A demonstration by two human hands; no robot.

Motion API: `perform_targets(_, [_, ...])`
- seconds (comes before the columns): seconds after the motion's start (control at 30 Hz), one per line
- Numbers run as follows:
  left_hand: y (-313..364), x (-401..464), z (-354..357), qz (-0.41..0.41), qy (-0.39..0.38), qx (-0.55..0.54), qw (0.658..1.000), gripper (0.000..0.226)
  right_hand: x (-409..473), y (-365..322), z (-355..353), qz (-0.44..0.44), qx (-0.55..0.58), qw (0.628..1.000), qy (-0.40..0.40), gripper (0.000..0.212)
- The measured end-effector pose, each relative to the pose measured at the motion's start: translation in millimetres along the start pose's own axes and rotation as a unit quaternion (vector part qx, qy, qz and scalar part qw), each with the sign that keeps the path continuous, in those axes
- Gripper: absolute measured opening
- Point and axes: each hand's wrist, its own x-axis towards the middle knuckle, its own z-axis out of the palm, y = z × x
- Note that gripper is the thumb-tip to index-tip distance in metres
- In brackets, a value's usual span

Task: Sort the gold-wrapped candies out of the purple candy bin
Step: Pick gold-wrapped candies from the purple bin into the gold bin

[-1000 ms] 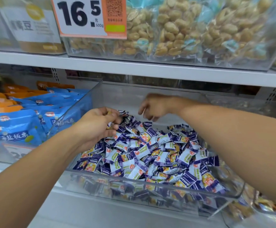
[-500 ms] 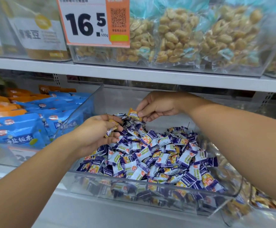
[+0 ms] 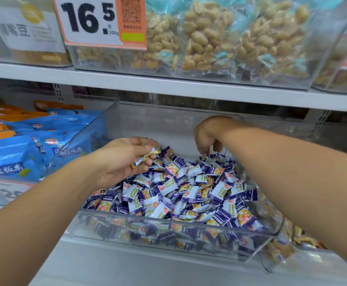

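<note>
A clear plastic bin (image 3: 168,236) on the lower shelf holds a heap of purple-and-white wrapped candies (image 3: 180,190). My left hand (image 3: 125,159) hovers over the bin's left rear part, palm partly up, its fingers curled round gold-wrapped candies (image 3: 145,157) that stick out between them. My right hand (image 3: 207,137) reaches down at the back of the bin with fingers hanging over the far candies; nothing shows between its fingertips.
Blue and orange snack bags (image 3: 13,153) fill the bin to the left. A bin to the right holds gold-coloured candies (image 3: 282,248). The upper shelf (image 3: 168,87) carries bagged nuts (image 3: 220,40) and a price tag (image 3: 102,19) reading 16.5.
My right hand passed a gold candy to my left hand, then moved right and back down to the rear of the pile. My left hand now holds more gold candies.
</note>
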Motion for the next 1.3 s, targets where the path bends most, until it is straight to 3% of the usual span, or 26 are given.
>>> perform_targets(0.07, [-1.8,2.3,6.5,0.006,-0.009,0.034,0.999,0.018,-6.5,-2.5,2.2,0.019,0.012,0.999,-0.042,0.036])
perform_targets(0.2, [-5.8,7.2,11.6,0.001,-0.013,0.071,0.997,0.021,-6.1,1.5,0.7,0.077,0.233,0.96,-0.133,0.076])
perform_targets(0.33, [-4.1,8.3,8.2,-0.003,-0.006,0.067,0.998,0.02,0.5,4.0,12.2,0.09,0.316,0.929,-0.172,0.081])
perform_targets(0.47, [-5.4,7.2,0.3,0.0,0.011,0.073,0.997,0.019,-3.7,-2.7,12.0,-0.011,0.465,0.863,-0.196,0.077])
perform_targets(0.67, [-9.1,4.4,-17.8,0.07,0.112,0.154,0.979,0.016,-2.3,-14.1,-6.9,-0.249,0.631,0.718,-0.154,0.052])
perform_targets(0.7, [-9.9,3.7,-20.4,0.085,0.12,0.185,0.972,0.015,-6.9,-17.2,-8.6,-0.269,0.621,0.724,-0.137,0.049])
perform_targets(0.73, [-10.8,3.9,-23.3,0.097,0.124,0.214,0.964,0.014,-13.2,-19.4,-10.2,-0.278,0.577,0.761,-0.102,0.045])
perform_targets(0.8, [-11.2,3.4,-28.0,0.118,0.128,0.263,0.949,0.013,-28.1,-18.9,-12.0,-0.255,0.399,0.881,0.006,0.038])
perform_targets(0.87, [-9.1,1.8,-30.8,0.163,0.148,0.345,0.912,0.011,-35.3,-12.0,-13.4,-0.2,0.258,0.944,0.039,0.036])
perform_targets(0.93, [-5.4,-3.2,-27.4,0.223,0.164,0.418,0.865,0.014,-40.1,-8.3,-13.7,-0.144,0.243,0.957,-0.064,0.047])
perform_targets(1.0, [-1.3,-7.7,-20.0,0.27,0.153,0.445,0.84,0.014,-40.7,-11.6,-9.1,-0.13,0.22,0.944,-0.211,0.056])
perform_targets(1.07, [1.3,-8.3,-13.4,0.284,0.118,0.474,0.825,0.009,-35.9,-15.2,-3.5,-0.136,0.201,0.935,-0.26,0.058])
perform_targets(1.17, [-0.3,-3.8,-6.9,0.274,0.052,0.505,0.817,0.011,-26.0,-12.1,2.6,-0.14,0.252,0.937,-0.196,0.058])
perform_targets(1.3, [-5.5,-0.7,-6.4,0.257,0.011,0.51,0.821,0.013,-23.2,-2.2,-0.4,-0.166,0.337,0.926,-0.037,0.052])
